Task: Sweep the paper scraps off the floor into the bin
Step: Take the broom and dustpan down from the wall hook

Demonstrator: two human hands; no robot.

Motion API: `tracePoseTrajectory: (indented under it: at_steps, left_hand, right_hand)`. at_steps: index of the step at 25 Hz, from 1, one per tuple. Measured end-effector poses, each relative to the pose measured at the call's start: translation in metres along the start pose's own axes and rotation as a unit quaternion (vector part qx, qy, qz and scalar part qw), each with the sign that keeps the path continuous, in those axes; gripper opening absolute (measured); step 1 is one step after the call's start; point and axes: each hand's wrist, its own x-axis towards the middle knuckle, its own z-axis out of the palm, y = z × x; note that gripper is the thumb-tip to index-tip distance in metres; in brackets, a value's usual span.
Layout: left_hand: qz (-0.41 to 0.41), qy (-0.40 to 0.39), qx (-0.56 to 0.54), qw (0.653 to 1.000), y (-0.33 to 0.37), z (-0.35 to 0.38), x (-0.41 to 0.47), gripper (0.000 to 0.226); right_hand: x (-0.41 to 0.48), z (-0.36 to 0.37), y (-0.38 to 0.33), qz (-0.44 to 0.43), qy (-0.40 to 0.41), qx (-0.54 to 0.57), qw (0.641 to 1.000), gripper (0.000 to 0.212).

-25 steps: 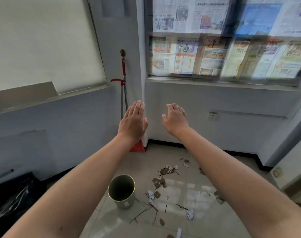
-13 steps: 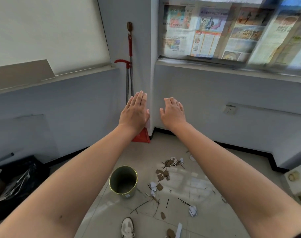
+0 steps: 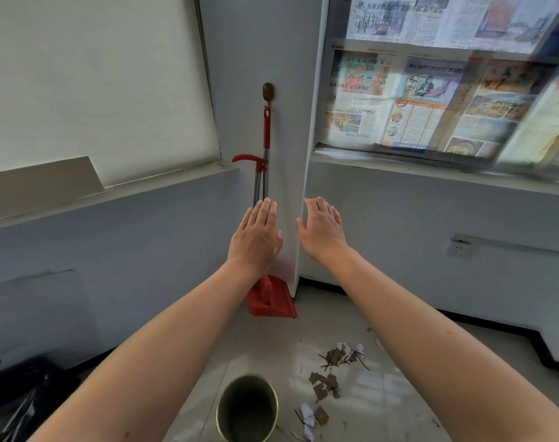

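Down on the floor (image 3: 383,406), brown and white paper scraps (image 3: 327,382) trail rightward and away from the round bin (image 3: 247,408), which stands upright, mouth open. The red dustpan (image 3: 270,298) leans upright in the corner, handle vertical. Left hand (image 3: 256,237) and right hand (image 3: 323,231) hover flat, open, empty.

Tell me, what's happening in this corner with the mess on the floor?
A person is reaching both empty hands, the left hand and right hand, toward a red broom and dustpan set standing against the wall. Neither hand holds anything yet. Paper scraps lie scattered on the tiled floor, beside an open round bin. No sweeping is under way.
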Motion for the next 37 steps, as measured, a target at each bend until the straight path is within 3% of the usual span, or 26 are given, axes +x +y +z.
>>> tracePoseTrajectory:
  at_steps: [7,14,19,24,27,32,37]
  left_hand:
    - [0.006,-0.010,0.041,0.999,-0.039,0.034,0.076,0.064]
    - [-0.020,-0.041,0.099,0.994,-0.078,0.069,0.207,0.070]
    - [-0.052,-0.048,0.096,0.993,-0.106,0.097,0.296,0.065]
    - [-0.128,-0.103,0.143,0.976,-0.139,0.134,0.359,0.076]
    - [-0.131,-0.142,0.174,0.966,-0.160,0.159,0.384,0.075]
    - [-0.117,-0.191,0.212,0.951,-0.183,0.195,0.395,0.056]
    - [-0.164,-0.205,0.163,0.951,-0.184,0.187,0.405,0.028]
  right_hand:
    - [0.091,0.026,0.008,-0.008,-0.003,0.009,1.000,0.053]
    - [0.235,0.056,0.026,0.004,-0.037,0.070,0.997,0.051]
    - [0.324,0.082,0.042,0.004,-0.091,0.138,0.986,0.050]
    - [0.392,0.111,0.040,0.015,-0.167,0.225,0.960,0.048]
    - [0.423,0.138,0.033,0.016,-0.184,0.237,0.954,0.046]
    - [0.451,0.177,0.023,0.082,-0.178,0.293,0.936,0.035]
    - [0.461,0.183,0.014,0.147,-0.153,0.439,0.873,0.020]
